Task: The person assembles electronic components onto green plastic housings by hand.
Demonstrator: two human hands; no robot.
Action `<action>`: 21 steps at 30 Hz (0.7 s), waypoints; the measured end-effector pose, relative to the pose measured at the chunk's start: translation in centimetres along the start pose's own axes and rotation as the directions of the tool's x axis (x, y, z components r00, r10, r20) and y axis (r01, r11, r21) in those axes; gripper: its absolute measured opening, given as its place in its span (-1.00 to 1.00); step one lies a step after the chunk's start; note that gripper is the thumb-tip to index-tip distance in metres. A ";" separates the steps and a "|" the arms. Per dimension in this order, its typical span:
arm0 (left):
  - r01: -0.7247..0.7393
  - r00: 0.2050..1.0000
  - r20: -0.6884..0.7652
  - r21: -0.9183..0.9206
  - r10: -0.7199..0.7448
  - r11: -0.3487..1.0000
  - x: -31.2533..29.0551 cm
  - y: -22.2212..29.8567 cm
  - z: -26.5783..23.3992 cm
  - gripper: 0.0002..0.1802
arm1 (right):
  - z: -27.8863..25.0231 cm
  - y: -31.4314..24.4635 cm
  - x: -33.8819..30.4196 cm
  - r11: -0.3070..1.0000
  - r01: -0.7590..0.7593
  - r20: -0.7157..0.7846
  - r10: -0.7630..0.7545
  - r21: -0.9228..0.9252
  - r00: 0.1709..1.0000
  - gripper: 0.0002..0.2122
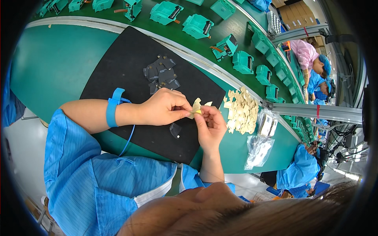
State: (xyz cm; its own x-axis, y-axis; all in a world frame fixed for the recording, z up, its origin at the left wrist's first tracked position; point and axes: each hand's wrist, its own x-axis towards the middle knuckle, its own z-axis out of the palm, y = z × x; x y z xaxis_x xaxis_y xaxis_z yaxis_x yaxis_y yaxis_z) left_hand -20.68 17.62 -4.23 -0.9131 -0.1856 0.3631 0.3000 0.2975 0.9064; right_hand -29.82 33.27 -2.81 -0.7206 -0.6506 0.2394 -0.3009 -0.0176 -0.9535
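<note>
My left hand (167,107) and my right hand (212,124) meet over a black mat (118,74). Between their fingertips is a small cream-coloured thin piece (196,104), pinched from both sides and yellow at its lower edge. Another pale bit shows just behind my right fingers; whether it is part of the same piece I cannot tell. Beyond my left hand lies a loose pile of flat black pieces (161,74). One separate black piece (175,131) rests on the mat below the hands. To the right of my right hand is a heap of cream-coloured pieces (242,112).
Clear plastic bags (259,151) lie right of the cream heap. A conveyor (189,47) carrying several green plastic housings (198,26) curves along the far side behind a metal rail. A blue wrist strap (112,112) with a cord circles my left wrist. Co-workers (299,167) sit at the right.
</note>
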 end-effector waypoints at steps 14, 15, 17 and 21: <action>0.303 0.953 0.120 -0.418 -0.278 0.856 -0.1 0.5 0.2 -0.95 | 0.2 0.2 0.0 0.971 0.207 0.114 -0.194 -0.121 0.974 -0.92; 0.303 0.953 0.120 -0.420 -0.278 0.856 -0.1 0.6 0.2 -0.95 | 0.3 0.2 0.1 0.969 0.223 0.108 -0.211 -0.107 0.971 -0.92; 0.264 0.964 0.088 -0.441 -0.251 0.858 -0.1 0.8 0.1 -0.94 | 0.1 -0.2 0.1 0.957 0.247 0.131 -0.228 -0.151 0.965 -0.92; 0.127 0.989 0.096 -0.213 -0.108 0.969 -0.2 0.2 0.0 -0.94 | 0.0 -0.4 -0.1 0.919 0.304 0.166 -0.269 -0.249 0.949 -0.90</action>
State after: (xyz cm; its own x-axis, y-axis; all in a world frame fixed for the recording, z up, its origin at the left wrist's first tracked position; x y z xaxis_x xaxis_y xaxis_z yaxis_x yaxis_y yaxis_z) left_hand -20.42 17.71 -4.08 -0.9625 -0.1255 0.2403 0.2337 0.0654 0.9701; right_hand -29.61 33.34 -2.44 -0.4988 -0.7389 0.4530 -0.6517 -0.0248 -0.7581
